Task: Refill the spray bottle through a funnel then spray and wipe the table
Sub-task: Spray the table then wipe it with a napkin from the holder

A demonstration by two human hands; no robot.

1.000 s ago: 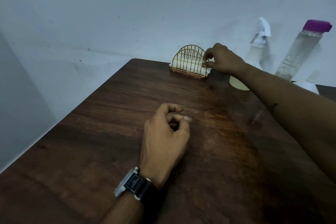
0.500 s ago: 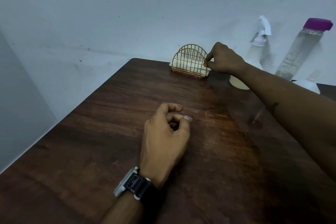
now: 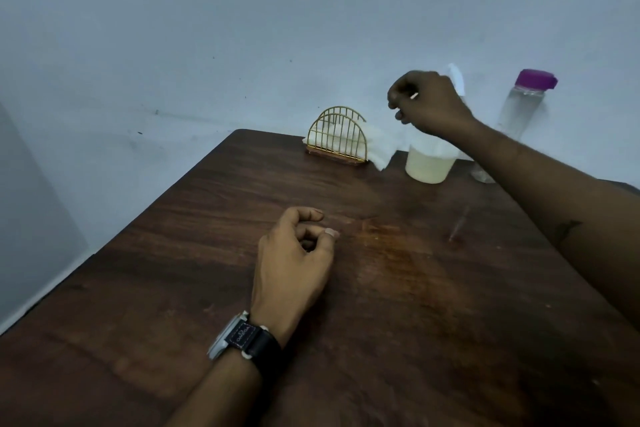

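My right hand (image 3: 427,104) is raised above the table's far edge and pinches a white paper napkin (image 3: 379,149), which trails down from my fingers toward the gold wire napkin holder (image 3: 337,137). Behind that hand stands the spray bottle (image 3: 429,166), its white trigger head mostly hidden and pale liquid in its base. My left hand (image 3: 294,263) rests on the dark wooden table (image 3: 173,288) with fingers loosely curled, holding nothing; a watch is on the wrist.
A clear water bottle with a purple cap (image 3: 519,114) stands at the far right by the wall. A damp, shiny patch (image 3: 391,246) marks the table's middle. The pale wall runs close behind the table's far edge.
My right hand has lifted up and to the right from the holder, drawing a napkin out with it. My left hand has stayed still.
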